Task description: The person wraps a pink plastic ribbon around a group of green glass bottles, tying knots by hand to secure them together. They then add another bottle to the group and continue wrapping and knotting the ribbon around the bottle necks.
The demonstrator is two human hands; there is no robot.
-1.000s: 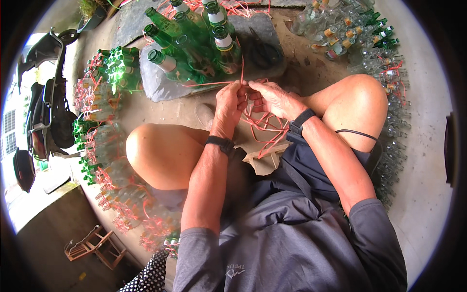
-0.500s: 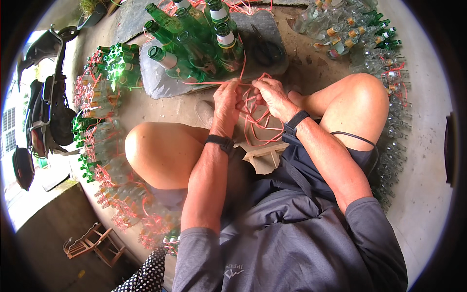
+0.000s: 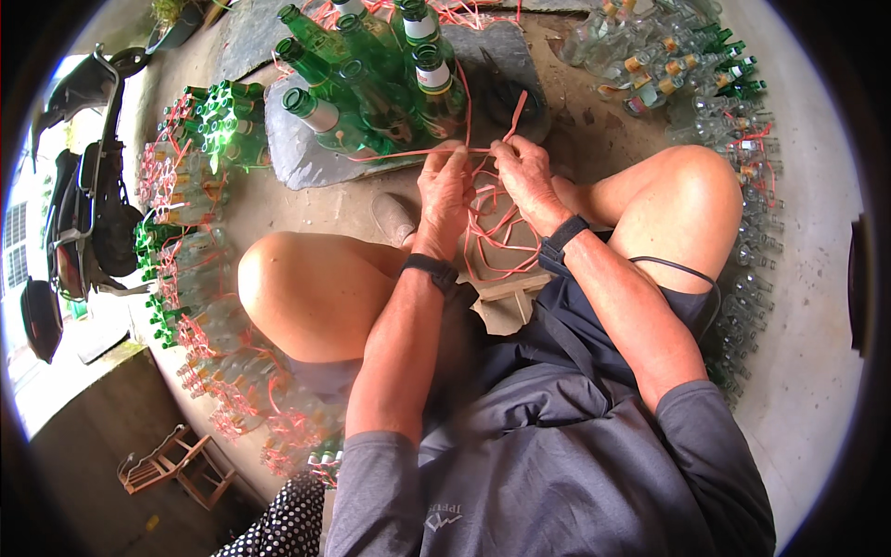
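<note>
Several green glass bottles point(image 3: 379, 104) stand upright in a cluster on a grey stone slab point(image 3: 302, 163). Pink plastic twine point(image 3: 497, 239) runs along the slab's near edge and hangs in loose loops below my hands. My left hand point(image 3: 445, 190) pinches the twine just in front of the bottles. Close by on the right, my right hand point(image 3: 527, 176) also pinches it, and a short end sticks up above those fingers. Whether a knot lies between the hands is too small to tell. Scissors point(image 3: 506, 97) with dark handles seem to lie on the slab, right of the bottles.
Bundled green bottles point(image 3: 237, 121) and clear bottles point(image 3: 200, 265) line the left side. More clear bottles point(image 3: 631, 65) stand at the right along the wall. A motorbike point(image 3: 93, 204) is parked far left, with a wooden chair point(image 3: 176, 467) at lower left. My bent knees flank the work.
My hands have moved slightly apart, the right one a little to the right. A twine end now stands up above my right fingers, and the twine between the hands looks straighter.
</note>
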